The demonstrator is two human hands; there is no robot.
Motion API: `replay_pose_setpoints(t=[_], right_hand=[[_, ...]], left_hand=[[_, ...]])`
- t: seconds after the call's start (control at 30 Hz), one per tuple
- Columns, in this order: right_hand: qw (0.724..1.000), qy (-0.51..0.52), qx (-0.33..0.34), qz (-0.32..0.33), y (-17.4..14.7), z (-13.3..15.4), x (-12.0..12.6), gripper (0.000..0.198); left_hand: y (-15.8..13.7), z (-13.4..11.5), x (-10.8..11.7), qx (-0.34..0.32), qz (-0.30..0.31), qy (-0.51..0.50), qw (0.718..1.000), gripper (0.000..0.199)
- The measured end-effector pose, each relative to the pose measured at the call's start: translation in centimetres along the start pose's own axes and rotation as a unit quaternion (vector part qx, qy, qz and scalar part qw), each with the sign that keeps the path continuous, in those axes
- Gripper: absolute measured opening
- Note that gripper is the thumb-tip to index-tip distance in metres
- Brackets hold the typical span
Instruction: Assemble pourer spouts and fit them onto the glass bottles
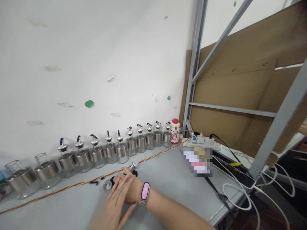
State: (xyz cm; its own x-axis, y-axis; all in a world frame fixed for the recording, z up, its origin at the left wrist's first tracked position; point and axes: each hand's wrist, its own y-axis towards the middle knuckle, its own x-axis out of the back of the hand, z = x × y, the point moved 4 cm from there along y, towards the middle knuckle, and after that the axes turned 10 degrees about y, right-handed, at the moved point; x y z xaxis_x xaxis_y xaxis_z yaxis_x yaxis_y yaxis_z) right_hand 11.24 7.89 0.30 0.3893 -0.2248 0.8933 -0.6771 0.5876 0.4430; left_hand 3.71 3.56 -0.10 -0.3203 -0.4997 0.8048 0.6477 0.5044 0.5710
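Note:
My left hand [116, 198] reaches in from the bottom, its fingers stretched out and lying over the back of my right hand [134, 188]. A wristband with a pink screen [145, 191] is on my right wrist. Most of the right fingers are hidden behind the left hand, so their grip does not show. Around the fingertips lie loose bottle pourer parts: a silver pourer cap [107, 184] at the left and a silver spout [133, 165] just beyond. A small black lever [94, 182] rests farther left on the grey table [72, 207].
Along the wall stands a row of several glass bottles with steel sleeves [97, 155], most with pourers; two at the left are uncapped [46, 171]. A twisted cable [144, 158] crosses in front. A red-topped container [175, 131], power strip [203, 142] and white cables [236, 204] are right.

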Motion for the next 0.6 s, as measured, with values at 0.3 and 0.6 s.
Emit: replay_pose_setpoints(t=[0.3,0.6], right_hand=[[0.913,0.1,-0.264,-0.296,4.6,-7.7,5.2,0.044],[0.892,0.183,-0.283,-0.3,8.0,-9.0,3.4,0.023]], left_hand=[[-0.5,4.8,2.5,0.244,-0.164,-0.054,0.954,0.054],[-1.4,6.8,0.9,0.302,-0.155,-0.079,0.937,0.049]])
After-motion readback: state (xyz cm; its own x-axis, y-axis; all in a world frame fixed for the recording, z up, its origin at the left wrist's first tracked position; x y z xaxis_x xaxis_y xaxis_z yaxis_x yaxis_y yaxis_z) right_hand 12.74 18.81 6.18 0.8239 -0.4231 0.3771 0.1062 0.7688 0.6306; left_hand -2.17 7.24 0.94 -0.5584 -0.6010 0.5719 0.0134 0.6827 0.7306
